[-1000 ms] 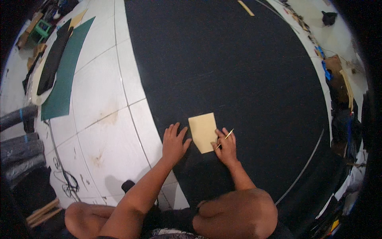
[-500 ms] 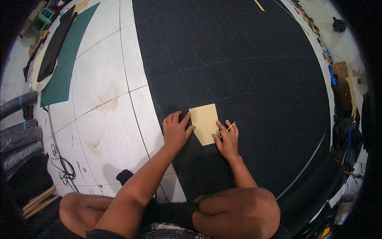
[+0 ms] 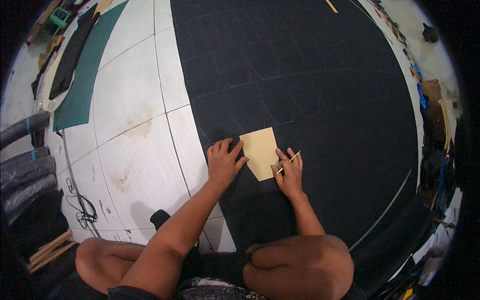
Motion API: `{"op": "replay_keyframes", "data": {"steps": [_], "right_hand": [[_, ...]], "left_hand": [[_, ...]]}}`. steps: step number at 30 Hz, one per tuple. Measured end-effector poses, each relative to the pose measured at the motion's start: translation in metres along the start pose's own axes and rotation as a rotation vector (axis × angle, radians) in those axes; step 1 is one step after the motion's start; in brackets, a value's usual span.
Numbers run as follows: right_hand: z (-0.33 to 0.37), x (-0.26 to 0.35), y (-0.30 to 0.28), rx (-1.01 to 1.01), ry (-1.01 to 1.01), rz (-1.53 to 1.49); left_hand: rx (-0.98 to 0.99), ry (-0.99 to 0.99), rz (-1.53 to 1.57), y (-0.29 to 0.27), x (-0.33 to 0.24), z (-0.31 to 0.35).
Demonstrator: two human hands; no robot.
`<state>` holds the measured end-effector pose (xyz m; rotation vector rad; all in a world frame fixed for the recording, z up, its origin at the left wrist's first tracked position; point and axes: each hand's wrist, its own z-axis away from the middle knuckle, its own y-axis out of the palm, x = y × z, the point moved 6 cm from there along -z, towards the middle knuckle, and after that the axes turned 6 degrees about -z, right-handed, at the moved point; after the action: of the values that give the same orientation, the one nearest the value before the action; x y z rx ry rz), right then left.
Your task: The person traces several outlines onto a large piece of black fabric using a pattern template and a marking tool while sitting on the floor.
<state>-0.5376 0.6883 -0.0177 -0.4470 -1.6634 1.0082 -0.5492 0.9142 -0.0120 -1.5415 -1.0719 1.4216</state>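
Observation:
A pale yellow paper pattern piece (image 3: 259, 155), tapered toward its near end, lies flat on a large dark cloth (image 3: 350, 150). My left hand (image 3: 225, 162) rests at the piece's left side with its fingers spread, the index finger and thumb touching or nearly touching that edge. On the other side, my right hand (image 3: 291, 172) is by the right edge, its thumb and a fingertip at the paper. A thin yellow pencil (image 3: 295, 156) sits slanted between the right hand's fingers. Faint light lines run across the cloth beyond the paper.
White floor tiles (image 3: 135, 90) border the cloth at left. Further left are a green mat (image 3: 82, 97), wrapped rolls (image 3: 30, 175), a black cable (image 3: 82, 207) and wooden sticks (image 3: 50, 250). A yellow strip (image 3: 331, 6) lies at the cloth's far end. Clutter lines the right wall.
The whole view has shifted slightly. Both hands keep nearly the same places beside the paper, and the pencil stays between the right hand's fingers.

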Motion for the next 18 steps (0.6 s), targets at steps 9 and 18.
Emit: {"op": "replay_keyframes", "data": {"steps": [9,18], "right_hand": [[-0.0017,0.0022,-0.0034,0.031,0.024,0.009],[0.0012,-0.0001,-0.0004,0.022,0.034,-0.002]], "left_hand": [[0.010,0.004,0.009,-0.0001,0.0009,0.0013],[-0.006,0.003,0.008,-0.0007,0.0016,0.0024]]}}
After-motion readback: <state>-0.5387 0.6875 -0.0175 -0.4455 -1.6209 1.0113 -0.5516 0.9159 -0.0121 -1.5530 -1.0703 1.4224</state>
